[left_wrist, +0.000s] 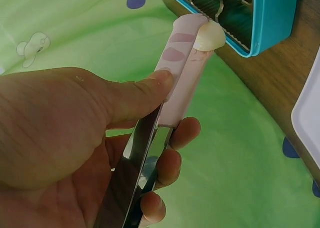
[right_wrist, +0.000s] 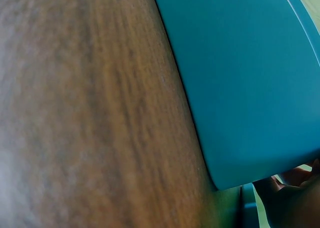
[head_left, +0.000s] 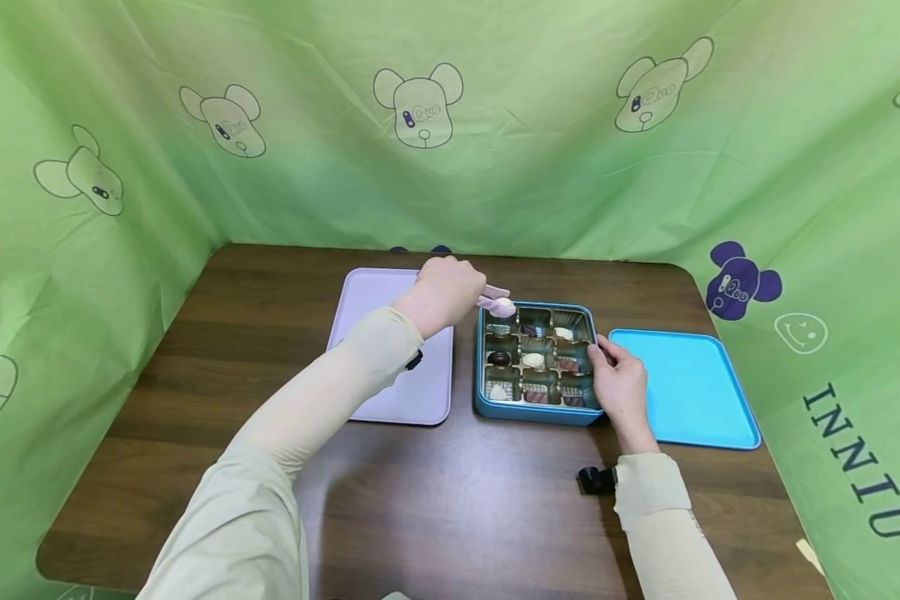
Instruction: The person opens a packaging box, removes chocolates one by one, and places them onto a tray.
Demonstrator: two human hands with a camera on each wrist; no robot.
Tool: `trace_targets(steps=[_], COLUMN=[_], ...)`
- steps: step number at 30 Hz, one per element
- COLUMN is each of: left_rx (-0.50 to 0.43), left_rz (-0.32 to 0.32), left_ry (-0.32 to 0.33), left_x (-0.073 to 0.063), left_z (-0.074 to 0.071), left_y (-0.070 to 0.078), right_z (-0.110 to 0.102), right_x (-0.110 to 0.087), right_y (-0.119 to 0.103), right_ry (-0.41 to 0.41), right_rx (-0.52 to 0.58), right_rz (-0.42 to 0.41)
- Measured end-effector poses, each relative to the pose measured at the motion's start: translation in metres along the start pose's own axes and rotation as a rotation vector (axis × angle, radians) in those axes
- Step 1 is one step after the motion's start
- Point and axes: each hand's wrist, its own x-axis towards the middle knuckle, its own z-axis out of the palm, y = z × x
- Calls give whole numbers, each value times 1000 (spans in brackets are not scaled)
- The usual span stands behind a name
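Note:
My left hand grips a pair of metal tongs with pink tips, thumb on one arm and fingers curled round the other. Between the tips sits a round cream-white candy, held above the far left corner of a blue box. A clear divided tray inside the box has several compartments, some with pieces such as a dark chocolate and a white one. On the box's right side my right hand holds the rim, thumb on top; in the right wrist view it is mostly cut off.
A lilac tray lies left of the box, partly under my left forearm. To the right, a bright blue lid-like tray lies close behind my right hand. Green printed cloth surrounds the brown wooden table.

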Motion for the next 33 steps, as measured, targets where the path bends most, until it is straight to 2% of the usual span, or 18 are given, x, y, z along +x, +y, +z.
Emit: trace_targets(steps=[7,14,24,33], left_rx=[-2,5,-4,-30], left_rz=[6,-16,-38,-70], left_ry=[24,-1,12,-14], left_x=[-3,-6,-12,-14], left_z=[-3,-3,-3,2], left_y=[2,-1,-12,-24], right_z=[0,1,0,-1], right_x=[0,-1,-1,0], right_y=[-1,-2,-1,0], right_ry=[4,18,4,-5], right_rx=[4,11,13,7], right_rz=[10,-11,-6,14])
